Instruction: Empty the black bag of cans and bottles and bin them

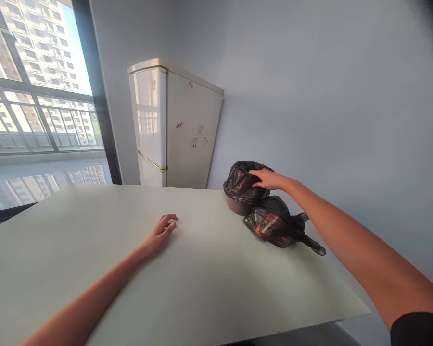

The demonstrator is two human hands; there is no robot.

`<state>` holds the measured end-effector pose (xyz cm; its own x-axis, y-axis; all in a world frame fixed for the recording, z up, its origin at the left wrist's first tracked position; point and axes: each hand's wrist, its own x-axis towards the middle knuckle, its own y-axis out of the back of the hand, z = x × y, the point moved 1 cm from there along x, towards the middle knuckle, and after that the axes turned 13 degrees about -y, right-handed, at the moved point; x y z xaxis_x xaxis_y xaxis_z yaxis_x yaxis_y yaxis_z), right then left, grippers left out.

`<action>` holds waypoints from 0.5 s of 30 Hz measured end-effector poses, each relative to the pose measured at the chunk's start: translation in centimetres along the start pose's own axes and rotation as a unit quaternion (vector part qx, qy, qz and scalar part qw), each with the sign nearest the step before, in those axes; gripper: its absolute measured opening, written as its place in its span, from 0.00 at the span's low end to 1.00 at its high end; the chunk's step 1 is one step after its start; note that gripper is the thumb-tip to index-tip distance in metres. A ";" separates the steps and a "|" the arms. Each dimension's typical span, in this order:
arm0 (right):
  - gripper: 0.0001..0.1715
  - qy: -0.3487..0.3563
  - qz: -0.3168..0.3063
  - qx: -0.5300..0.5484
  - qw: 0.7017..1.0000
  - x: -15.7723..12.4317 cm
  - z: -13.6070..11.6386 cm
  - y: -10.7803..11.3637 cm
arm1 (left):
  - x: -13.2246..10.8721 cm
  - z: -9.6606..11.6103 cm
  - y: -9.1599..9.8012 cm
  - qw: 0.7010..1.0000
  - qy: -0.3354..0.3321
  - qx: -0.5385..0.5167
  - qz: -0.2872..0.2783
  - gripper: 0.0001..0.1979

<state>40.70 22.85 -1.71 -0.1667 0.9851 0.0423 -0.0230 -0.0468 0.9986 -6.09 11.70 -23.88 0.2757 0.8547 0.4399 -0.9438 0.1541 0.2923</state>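
At the table's far edge stands a small brownish trash bin (238, 206), lined with a black garbage bag (240, 185) folded over its rim. My right hand (269, 179) is at the right side of that rim, fingers over the top and thumb against the outer plastic, closed on the lined bin. Touching the bin's near side lies a knotted black plastic bag (274, 222), with something red and orange showing through. My left hand (163, 228) rests on the tabletop, left of both, fingers loosely curled and apart, holding nothing.
The pale table (202, 278) spreads across the foreground, its near edge at lower right. Behind it stands a white refrigerator (191, 129) against the grey wall (310, 96). A large window (39, 96) is on the left.
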 end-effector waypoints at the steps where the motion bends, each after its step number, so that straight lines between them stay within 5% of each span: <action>1: 0.38 0.002 -0.002 0.006 1.000 -0.7 -0.2 0.2 | 0.0 0.0 0.0 1.000 0.002 -0.001 0.000 0.23; 6: 0.46 0.085 0.126 0.088 0.984 -6.5 0.1 2.3 | 0.1 0.6 0.1 1.000 0.022 0.001 -0.008 0.24; 10: 0.26 -0.043 0.237 0.167 0.956 -11.0 4.5 1.3 | 0.1 0.9 -0.3 1.000 0.001 0.002 0.008 0.23; 13: 0.27 -0.216 0.148 0.155 0.952 -13.1 8.5 -2.7 | 0.1 0.8 -0.5 1.000 -0.013 0.023 0.011 0.22; 15: 0.34 -0.250 0.101 0.158 0.950 -14.4 10.4 -5.9 | 0.1 0.8 -0.6 0.999 -0.015 0.036 0.000 0.22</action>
<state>53.49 10.67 -7.91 0.3539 0.9208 0.1637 0.2701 -0.2682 0.9247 -5.39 11.34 -23.35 0.2824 0.8390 0.4651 -0.9287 0.1177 0.3516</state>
